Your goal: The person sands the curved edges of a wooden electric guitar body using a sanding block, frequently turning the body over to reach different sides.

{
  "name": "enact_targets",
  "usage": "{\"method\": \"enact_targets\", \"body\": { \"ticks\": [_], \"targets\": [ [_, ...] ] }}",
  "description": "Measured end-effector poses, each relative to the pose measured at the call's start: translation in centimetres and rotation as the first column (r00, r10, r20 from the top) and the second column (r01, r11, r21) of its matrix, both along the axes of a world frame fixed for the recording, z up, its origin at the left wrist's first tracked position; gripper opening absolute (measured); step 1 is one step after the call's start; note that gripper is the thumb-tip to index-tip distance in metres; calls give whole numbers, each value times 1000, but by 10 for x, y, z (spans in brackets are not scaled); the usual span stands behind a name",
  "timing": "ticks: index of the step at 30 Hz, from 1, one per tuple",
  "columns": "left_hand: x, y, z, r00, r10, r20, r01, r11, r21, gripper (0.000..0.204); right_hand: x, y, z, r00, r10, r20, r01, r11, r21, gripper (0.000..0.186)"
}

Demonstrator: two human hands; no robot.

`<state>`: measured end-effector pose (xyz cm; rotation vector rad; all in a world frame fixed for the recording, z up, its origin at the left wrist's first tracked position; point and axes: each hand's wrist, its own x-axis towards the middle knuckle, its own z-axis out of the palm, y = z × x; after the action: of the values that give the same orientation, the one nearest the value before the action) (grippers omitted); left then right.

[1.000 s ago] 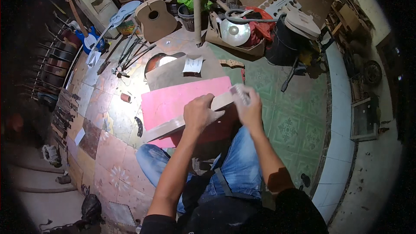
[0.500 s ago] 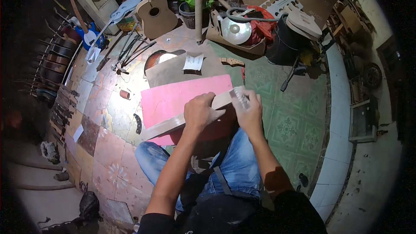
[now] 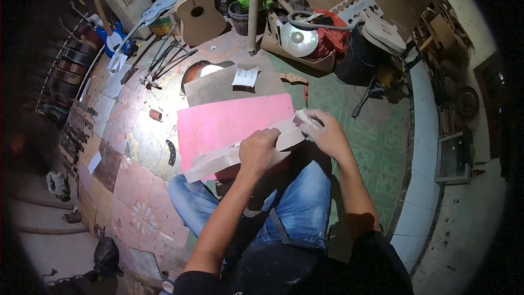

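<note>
A long, pale, flat-sided bar (image 3: 218, 157) slants across my lap, over the near edge of a pink board (image 3: 229, 117). My left hand (image 3: 257, 152) is closed round the bar near its middle, fingers over the top. At the bar's right end, my right hand (image 3: 327, 134) grips a small whitish, sheet-like piece (image 3: 300, 118) against or right beside the bar. Motion blurs that piece, so its kind is unclear. Behind the pink board lies a brown sheet (image 3: 213, 88) with a white paper (image 3: 245, 76) on it, partly covering a sunburst guitar body (image 3: 192, 74).
On the floor are a guitar headstock (image 3: 293, 78), a red-handled tool (image 3: 306, 97), a brown cylinder (image 3: 155, 115) and a dark curved piece (image 3: 171, 153). A pole (image 3: 254, 16) stands ahead. A black bucket (image 3: 355, 54) and a filled carton (image 3: 273, 49) stand at the far right.
My right hand has shifted right and slightly down, its fingers turned more sideways. My left hand and the bar have moved a little right and nearer me. The view has shifted slightly.
</note>
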<state>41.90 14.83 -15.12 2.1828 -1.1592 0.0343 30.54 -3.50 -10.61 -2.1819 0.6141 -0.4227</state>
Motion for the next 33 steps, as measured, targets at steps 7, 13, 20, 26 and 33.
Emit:
{"method": "enact_targets", "body": {
  "ticks": [7,13,20,26,33],
  "targets": [
    [-12,-1,-1,999,-14,31,14,1000,-3,37,6,-28,19,938,197,-285,-181,980,83,37],
    [-22,-3,-6,998,-36,54,37,999,-23,44,10,-75,6,807,302,-508,-300,950,87,40],
    [-18,-4,-2,998,-45,47,46,999,-27,44,13,-64,19,866,365,-341,-350,931,109,26],
    [-4,-2,0,1000,-8,23,6,999,51,49,4,-16,40,919,285,-273,-261,958,121,39],
    [16,-5,6,999,6,-36,-3,996,90,50,-9,50,4,986,-63,153,115,926,-359,41]
  ]
}}
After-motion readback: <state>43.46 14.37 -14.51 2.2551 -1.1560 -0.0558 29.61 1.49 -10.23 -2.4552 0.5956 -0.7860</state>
